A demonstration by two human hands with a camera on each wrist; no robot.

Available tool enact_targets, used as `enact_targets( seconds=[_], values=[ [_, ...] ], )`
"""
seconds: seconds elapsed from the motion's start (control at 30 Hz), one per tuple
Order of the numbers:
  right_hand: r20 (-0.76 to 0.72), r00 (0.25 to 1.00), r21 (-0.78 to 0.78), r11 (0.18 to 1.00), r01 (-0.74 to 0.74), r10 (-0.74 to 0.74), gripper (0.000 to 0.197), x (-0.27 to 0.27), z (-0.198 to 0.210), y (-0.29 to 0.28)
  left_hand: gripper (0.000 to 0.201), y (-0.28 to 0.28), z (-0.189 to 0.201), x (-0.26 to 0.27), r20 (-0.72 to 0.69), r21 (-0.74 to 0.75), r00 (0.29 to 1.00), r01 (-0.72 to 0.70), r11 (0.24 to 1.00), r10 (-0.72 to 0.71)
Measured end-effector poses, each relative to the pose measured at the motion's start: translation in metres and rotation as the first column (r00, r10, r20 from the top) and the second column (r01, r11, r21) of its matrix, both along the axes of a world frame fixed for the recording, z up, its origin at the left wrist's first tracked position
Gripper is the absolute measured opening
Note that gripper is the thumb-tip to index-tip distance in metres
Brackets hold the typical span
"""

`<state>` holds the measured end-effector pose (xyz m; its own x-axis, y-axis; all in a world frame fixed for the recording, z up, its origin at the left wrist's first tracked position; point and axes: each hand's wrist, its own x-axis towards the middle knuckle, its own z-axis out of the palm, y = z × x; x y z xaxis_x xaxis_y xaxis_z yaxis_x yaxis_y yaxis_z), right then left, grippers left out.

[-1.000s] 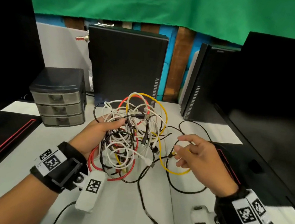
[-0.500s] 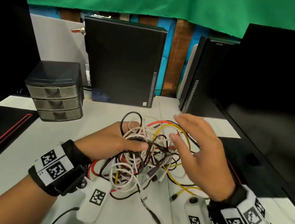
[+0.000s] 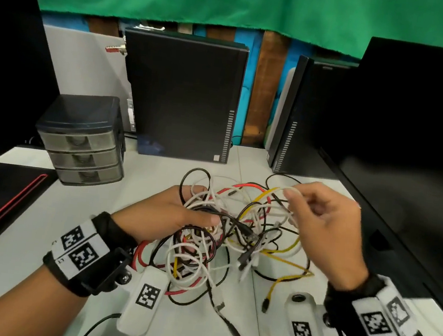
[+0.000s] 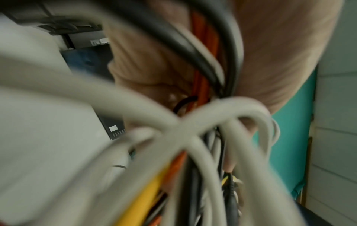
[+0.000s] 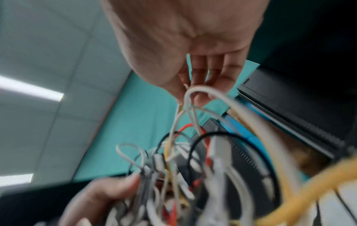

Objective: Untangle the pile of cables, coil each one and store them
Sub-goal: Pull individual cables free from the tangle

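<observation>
A tangled pile of cables (image 3: pixel 224 231), white, black, red and yellow, is lifted partly off the white desk (image 3: pixel 28 228). My left hand (image 3: pixel 171 214) grips the left side of the tangle, thumb over a bunch of strands; the left wrist view shows white, black and orange cables (image 4: pixel 203 134) running through its curled fingers. My right hand (image 3: pixel 319 220) is raised at the tangle's upper right and pinches a thin white cable (image 3: pixel 289 192); that white loop (image 5: pixel 190 94) sits at its fingertips in the right wrist view. A yellow cable end (image 3: pixel 269 297) hangs toward the desk.
A small grey drawer unit (image 3: pixel 82 141) stands at the left. Two black computer cases (image 3: pixel 181 94) stand at the back, with dark monitors (image 3: pixel 408 161) on both sides. A black pad with a red stripe (image 3: pixel 3 203) lies at the far left.
My right hand went from open above the tangle to pinching a white cable and lifting it to the right. The left hand kept its grip and the bundle shifted a little.
</observation>
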<state>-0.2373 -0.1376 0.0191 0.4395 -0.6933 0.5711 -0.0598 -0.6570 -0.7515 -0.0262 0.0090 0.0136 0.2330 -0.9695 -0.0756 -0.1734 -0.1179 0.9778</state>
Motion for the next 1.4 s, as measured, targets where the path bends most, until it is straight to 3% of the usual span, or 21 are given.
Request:
enact_targets(
  seconds=[0.07, 0.13, 0.2, 0.33, 0.43, 0.53, 0.7, 0.83, 1.03, 1.17, 1.23, 1.33, 1.4],
  values=[
    [0.031, 0.995, 0.285, 0.954, -0.099, 0.094, 0.020, -0.002, 0.009, -0.001, 0.030, 0.001, 0.001, 0.002, 0.014, -0.010, 1.000, -0.006, 1.000, 0.006],
    [-0.040, 0.975, 0.435, 0.882, -0.180, 0.219, 0.040, -0.005, 0.017, 0.002, 0.030, 0.001, 0.001, 0.001, 0.056, -0.005, 0.998, 0.014, 1.000, -0.013],
    [-0.186, 0.937, 0.408, 0.891, -0.200, 0.296, 0.050, -0.005, 0.019, 0.010, 0.026, 0.001, 0.002, -0.005, 0.110, -0.006, 0.993, 0.035, 0.999, -0.035],
    [-0.407, 0.860, 0.265, 0.941, -0.211, 0.307, 0.035, -0.001, 0.008, 0.019, 0.017, -0.001, 0.000, -0.018, 0.300, 0.014, 0.947, 0.117, 0.993, -0.116],
    [-0.554, 0.794, 0.186, 0.967, -0.174, 0.250, 0.027, -0.001, 0.001, 0.018, 0.022, -0.003, -0.003, -0.020, 0.328, 0.022, 0.940, 0.092, 0.996, -0.094],
    [-0.664, 0.725, 0.080, 0.981, -0.174, 0.183, 0.024, -0.003, 0.001, 0.019, 0.013, -0.002, -0.003, -0.016, 0.311, 0.032, 0.948, 0.053, 0.998, -0.060],
    [-0.447, 0.890, -0.063, 0.990, -0.128, 0.087, 0.015, -0.004, 0.004, 0.013, 0.013, -0.003, -0.002, -0.005, 0.240, 0.069, 0.970, -0.045, 0.997, 0.027],
    [-0.242, 0.955, 0.098, 0.983, -0.155, 0.174, 0.013, -0.003, 0.010, 0.011, 0.017, -0.004, -0.002, 0.007, 0.199, 0.118, 0.978, -0.095, 0.988, 0.071],
    [0.055, 0.985, 0.336, 0.926, -0.175, 0.166, 0.018, -0.011, 0.020, -0.005, 0.012, 0.001, 0.000, 0.023, 0.222, 0.130, 0.963, -0.187, 0.974, 0.156],
    [0.313, 0.922, 0.469, 0.808, -0.358, 0.227, 0.020, -0.018, 0.025, -0.018, 0.011, 0.008, 0.008, 0.034, 0.228, 0.141, 0.950, -0.251, 0.958, 0.215],
    [0.287, 0.918, 0.464, 0.799, -0.384, 0.275, 0.024, -0.019, 0.023, -0.020, 0.011, 0.010, 0.011, 0.037, 0.224, 0.135, 0.943, -0.280, 0.950, 0.246],
    [-0.045, 0.944, 0.362, 0.886, -0.290, 0.328, 0.029, -0.019, 0.019, -0.016, 0.011, 0.010, 0.012, 0.035, 0.223, 0.108, 0.933, -0.312, 0.944, 0.283],
    [-0.218, 0.903, 0.340, 0.897, -0.284, 0.369, 0.022, -0.013, 0.016, -0.005, 0.010, 0.007, 0.009, 0.029, 0.227, 0.091, 0.928, -0.321, 0.943, 0.294]
  ],
)
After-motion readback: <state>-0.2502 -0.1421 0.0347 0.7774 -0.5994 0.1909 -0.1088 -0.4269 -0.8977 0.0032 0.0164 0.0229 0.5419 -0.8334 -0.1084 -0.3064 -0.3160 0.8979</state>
